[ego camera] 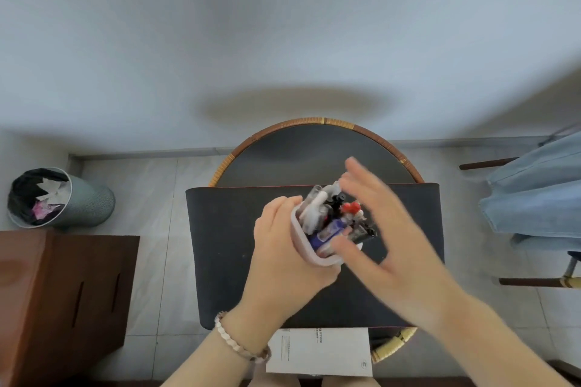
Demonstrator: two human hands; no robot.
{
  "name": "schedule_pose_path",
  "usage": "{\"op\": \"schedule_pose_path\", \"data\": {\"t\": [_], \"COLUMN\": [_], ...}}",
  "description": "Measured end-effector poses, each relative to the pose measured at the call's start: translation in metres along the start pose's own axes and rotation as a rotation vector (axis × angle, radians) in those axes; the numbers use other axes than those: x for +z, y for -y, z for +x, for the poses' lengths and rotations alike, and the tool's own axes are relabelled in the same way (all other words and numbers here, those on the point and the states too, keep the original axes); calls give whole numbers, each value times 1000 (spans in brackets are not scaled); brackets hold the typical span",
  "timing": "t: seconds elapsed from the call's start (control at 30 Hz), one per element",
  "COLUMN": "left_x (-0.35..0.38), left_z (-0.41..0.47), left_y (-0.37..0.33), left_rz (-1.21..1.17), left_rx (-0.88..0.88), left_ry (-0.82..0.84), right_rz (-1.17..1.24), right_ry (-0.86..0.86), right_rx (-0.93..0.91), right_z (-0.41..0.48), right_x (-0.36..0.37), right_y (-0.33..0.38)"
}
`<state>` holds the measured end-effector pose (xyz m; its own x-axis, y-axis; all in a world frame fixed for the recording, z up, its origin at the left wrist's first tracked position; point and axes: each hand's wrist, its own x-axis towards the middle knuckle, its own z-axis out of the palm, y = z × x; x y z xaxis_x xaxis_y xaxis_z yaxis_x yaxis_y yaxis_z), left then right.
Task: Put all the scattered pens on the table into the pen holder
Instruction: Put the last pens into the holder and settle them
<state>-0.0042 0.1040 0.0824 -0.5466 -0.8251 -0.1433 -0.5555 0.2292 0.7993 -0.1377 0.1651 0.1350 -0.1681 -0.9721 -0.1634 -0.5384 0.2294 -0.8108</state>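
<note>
A pale pink pen holder [302,242] stands over the dark mat [226,229] on the round table. It is packed with several pens [330,217]: white, blue, black and one with a red top. My left hand [283,248] is wrapped around the holder's left side and grips it. My right hand [383,229] hovers just right of the pens, blurred, fingers spread, thumb near the blue pen; nothing is visibly held in it. I see no loose pens on the mat.
The round table has a rattan rim [317,121]. A white paper sheet [317,352] lies at its near edge. A metal waste bin [59,198] and a brown wooden cabinet [59,302] are at left. Denim cloth [540,185] hangs over a chair at right.
</note>
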Motion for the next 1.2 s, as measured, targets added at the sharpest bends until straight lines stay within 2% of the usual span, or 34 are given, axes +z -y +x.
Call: {"op": "schedule_pose_path", "data": {"t": [0.07,0.13,0.2,0.3,0.4,0.53,0.7,0.77,0.93,1.2], "left_x": [-10,-18,-24,-29,-28,-18,-17,-21,-46,-51], "left_z": [5,7,10,12,15,21,48,73,140,190], "left_y": [8,13,16,18,26,46,99,121,151,190], "left_rz": [-38,-46,-74,-90,-20,188,77,83,173,305], "left_rx": [31,74,92,97,20,-32,-141,-169,-213,-197], "left_ry": [66,134,191,279,386,307,238,144,78,173], "right_rz": [105,187,201,167,108,84,61,8,-72,-35], "right_ry": [66,224,316,287,251,236,223,185,231,231], "right_rx": [98,230,226,211,197,211,246,277,352,476], "right_z": [2,6,10,16,22,32,54,64,73,71], "right_x": [-16,-16,-8,5,19,44,62,61,60,78], "right_y": [-19,-35,-47,-49,-48,-56,-76,-89,-115,-139]}}
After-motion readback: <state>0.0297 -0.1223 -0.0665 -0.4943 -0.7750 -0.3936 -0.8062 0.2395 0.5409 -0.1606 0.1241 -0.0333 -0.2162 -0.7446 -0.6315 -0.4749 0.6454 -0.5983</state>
